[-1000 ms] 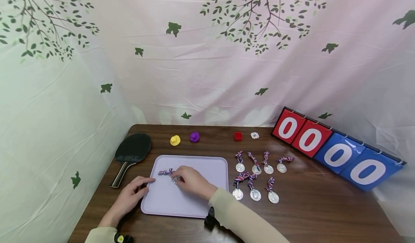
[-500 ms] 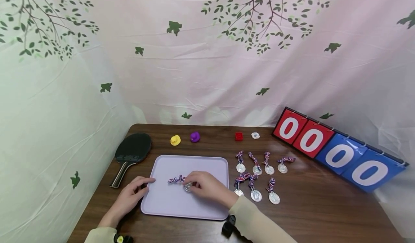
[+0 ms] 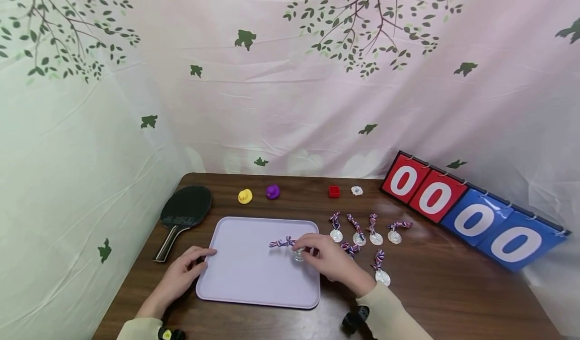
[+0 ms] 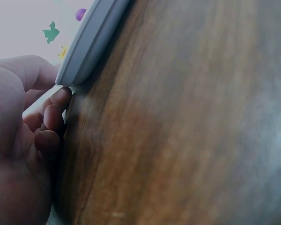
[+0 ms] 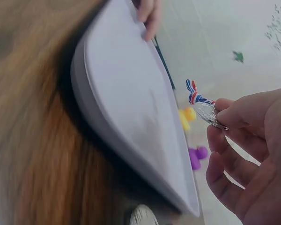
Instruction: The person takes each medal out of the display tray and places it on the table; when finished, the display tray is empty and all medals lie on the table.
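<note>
My right hand [image 3: 328,259] pinches a silver medal [image 5: 207,114] between thumb and fingertips. The medal's knotted red, white and blue ribbon [image 3: 282,243] sticks out to the left. It is held up over the right part of a pale lilac tray [image 3: 240,279]. My left hand [image 3: 183,274] holds the tray's left edge. In the left wrist view, its thumb and curled fingers [image 4: 54,117] meet about the rim. More silver medals with ribbons [image 3: 375,238] lie in two rows to the right of the tray; my right hand and arm hide part of the front row.
Behind the tray stand a yellow duck [image 3: 245,196], a purple duck [image 3: 272,192], a small red box [image 3: 334,192] and a white ornament [image 3: 356,191]. A black table tennis bat [image 3: 186,208] lies at the left. At the right stands a red and blue scoreboard [image 3: 471,211].
The right hand has carried the medal rightward over the tray, from left of its middle to near its right edge. The left hand has stayed at the tray's left edge.
</note>
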### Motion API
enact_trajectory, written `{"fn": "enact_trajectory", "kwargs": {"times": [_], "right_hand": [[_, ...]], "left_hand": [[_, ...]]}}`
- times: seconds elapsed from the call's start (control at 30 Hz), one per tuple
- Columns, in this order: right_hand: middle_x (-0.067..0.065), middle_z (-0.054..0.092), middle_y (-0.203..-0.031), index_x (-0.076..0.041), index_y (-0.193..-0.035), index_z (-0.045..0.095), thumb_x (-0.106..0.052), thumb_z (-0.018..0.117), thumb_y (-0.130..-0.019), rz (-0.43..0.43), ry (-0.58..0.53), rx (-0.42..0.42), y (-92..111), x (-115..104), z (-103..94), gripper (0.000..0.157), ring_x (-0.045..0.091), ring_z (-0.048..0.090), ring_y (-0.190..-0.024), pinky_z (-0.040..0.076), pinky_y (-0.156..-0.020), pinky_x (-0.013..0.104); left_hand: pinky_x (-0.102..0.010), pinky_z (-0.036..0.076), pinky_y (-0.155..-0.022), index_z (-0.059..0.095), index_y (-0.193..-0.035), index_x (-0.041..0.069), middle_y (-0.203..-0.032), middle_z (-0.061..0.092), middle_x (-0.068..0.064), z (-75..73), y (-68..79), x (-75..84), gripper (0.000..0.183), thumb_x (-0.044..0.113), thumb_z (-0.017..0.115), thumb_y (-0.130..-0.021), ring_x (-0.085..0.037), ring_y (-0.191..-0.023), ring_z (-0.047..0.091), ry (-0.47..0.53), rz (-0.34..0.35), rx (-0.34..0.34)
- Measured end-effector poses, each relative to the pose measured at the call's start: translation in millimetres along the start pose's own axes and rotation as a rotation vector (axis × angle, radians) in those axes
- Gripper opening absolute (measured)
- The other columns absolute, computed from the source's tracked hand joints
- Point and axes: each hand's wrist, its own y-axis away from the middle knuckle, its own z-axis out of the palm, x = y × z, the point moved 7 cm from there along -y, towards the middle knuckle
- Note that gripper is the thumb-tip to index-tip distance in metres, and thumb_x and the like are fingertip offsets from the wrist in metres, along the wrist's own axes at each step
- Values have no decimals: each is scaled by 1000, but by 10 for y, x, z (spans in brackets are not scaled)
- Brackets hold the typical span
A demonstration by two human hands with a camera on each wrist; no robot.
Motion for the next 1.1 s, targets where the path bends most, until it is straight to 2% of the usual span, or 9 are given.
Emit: {"fn": "enact_trajectory", "kwargs": {"times": [0.17,0.37,0.47,0.6,0.7,0.8,0.97,1.1], "right_hand": [[-8,65,-106,-15,-103,71,-5,66,-87,16,21,44,162,71,-209,20,8,59,-87,49,-70,26],[-8,66,-105,-23,-105,70,-4,67,-86,9,32,100,383,143,-439,27,8,60,-93,49,-72,26],[-9,66,-104,-21,-104,71,-3,68,-85,24,40,130,498,188,-547,26,9,60,-91,49,-71,26],[-5,66,-103,-15,-102,71,1,70,-83,40,58,182,620,200,-706,25,11,61,-85,50,-66,28],[-2,67,-102,-15,-101,71,3,71,-81,46,77,221,706,224,-825,26,12,61,-81,50,-62,28],[-5,67,-104,-19,-102,71,-1,71,-83,71,105,238,805,306,-928,27,9,62,-86,50,-64,26],[-9,66,-108,-22,-105,71,-6,71,-85,120,148,266,987,395,-1101,25,6,61,-95,51,-70,27],[-11,66,-106,-22,-104,71,-6,71,-84,156,177,301,1126,459,-1231,25,5,61,-91,51,-67,27]], "left_hand": [[-25,40,-67,67,-115,16,-106,61,-6,6,1,-2,27,7,62,-91,-16,-76,50,-2,-2,-2],[-25,40,-66,68,-115,16,-105,61,-6,13,0,3,27,6,62,-91,-15,-76,50,3,9,-3],[-26,40,-66,67,-115,15,-105,61,-6,15,0,-10,27,6,62,-91,-16,-75,50,5,14,-4],[-26,40,-65,67,-116,21,-105,61,0,59,-39,-231,28,8,63,-91,-14,-75,50,-2,27,13],[-25,39,-65,66,-116,26,-104,60,5,86,-59,-379,28,13,64,-91,-11,-74,49,-7,44,24],[-25,40,-65,66,-117,26,-104,60,4,85,-51,-371,27,15,63,-92,-11,-75,49,-6,62,20],[-25,40,-65,66,-117,26,-104,59,5,96,-54,-401,27,15,63,-92,-10,-74,49,-13,47,20],[-25,40,-65,66,-116,27,-103,59,6,96,-58,-406,27,15,64,-92,-11,-74,49,-11,41,24]]}}
